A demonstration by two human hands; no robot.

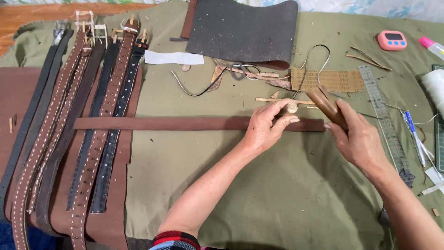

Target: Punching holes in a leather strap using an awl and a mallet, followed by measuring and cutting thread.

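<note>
On the brown leather strap (185,123), left hand (264,127) fingers pinch a small punch (291,108); right hand (358,139) grips a wooden mallet (326,105).

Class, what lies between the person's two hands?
In the head view, the brown leather strap's end and bare green cloth lie between left hand and right hand.

I see both bare forearms reaching in from the near edge. My left hand (264,127) is curled, fingertips pinched together; my right hand (358,139) is closed in a grip, just right of it.
</note>
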